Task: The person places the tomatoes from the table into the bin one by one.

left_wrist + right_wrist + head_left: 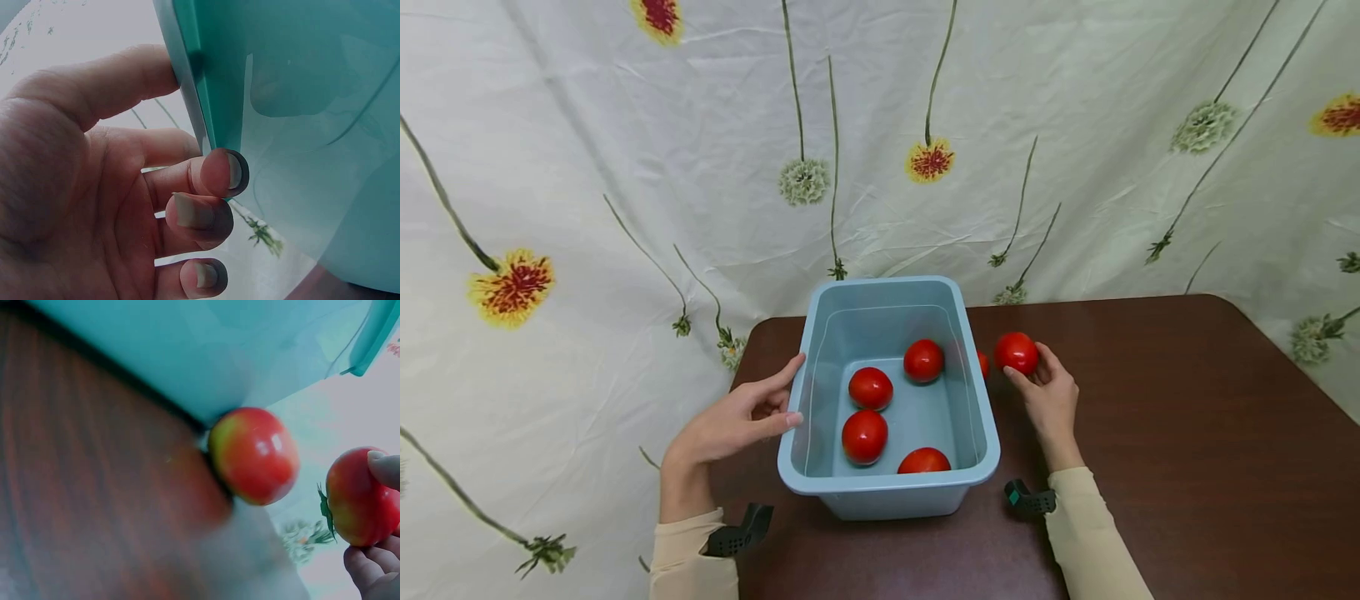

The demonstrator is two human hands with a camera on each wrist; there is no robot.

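Observation:
A light blue plastic bin (pixel 887 483) stands on the table with several red tomatoes (pixel 865 437) inside. At its left rim is my left hand (pixel 741 421), thumb and index finger touching the edge well apart from each other. The left wrist view shows the other fingers loosely bent beside the bin's wall (pixel 300 144). Right of the bin, my right hand (pixel 1048 400) holds a tomato (pixel 1017 353) between thumb and fingers, its green stem leaves (pixel 326 512) showing. Another tomato (pixel 254 456) lies on the table against the bin's outer right side, mostly hidden in the head view.
The dark brown wooden table (pixel 1180 433) extends to the right of the bin. Behind it hangs a white cloth (pixel 880 100) printed with flowers. A black strap (pixel 741 532) is on the left wrist and another strap (pixel 1028 498) on the right.

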